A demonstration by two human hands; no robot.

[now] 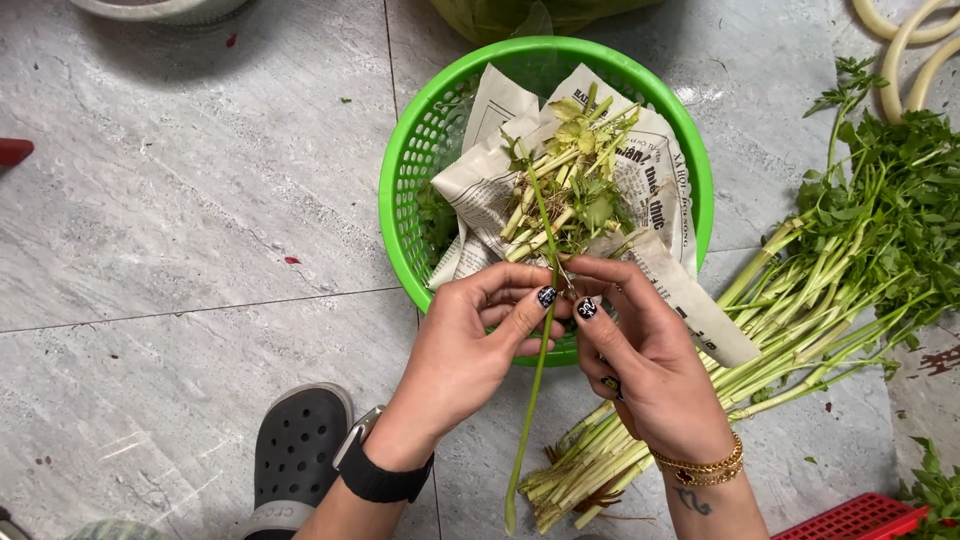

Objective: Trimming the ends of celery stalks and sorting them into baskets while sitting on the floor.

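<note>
1. Nearest the camera, a dark perforated clog (297, 452) rests on the grey tiled floor (180, 200), beside the left forearm, which wears a black watch (372, 470).
2. At the bottom right, a corner of a red plastic crate (860, 518) shows; the right wrist just left of it carries a gold bracelet (705, 468).
3. The left hand (470, 350) has its grip closed on a long green stem (530, 420), thumb and forefinger pinching it near its upper part; the stem hangs down between the two hands, its lower end reaching toward the bottom edge.
4. The right hand (640, 350) pinches the same stem just beside the left thumb, grip shut on it; it may also hold a small leaf scrap, though that is too small to tell.
5. Under and right of the right hand lies a bundle of leafy green stalks (800, 300) on the floor, cut ends near, leaves far.
6. Beyond the hands stands a round green basket (400, 180), lined with newspaper (480, 180) that bears a heap of trimmed stems and leaves (570, 180).
7. Farthest off, pale hose loops (910, 50) lie at the top right corner.
</note>
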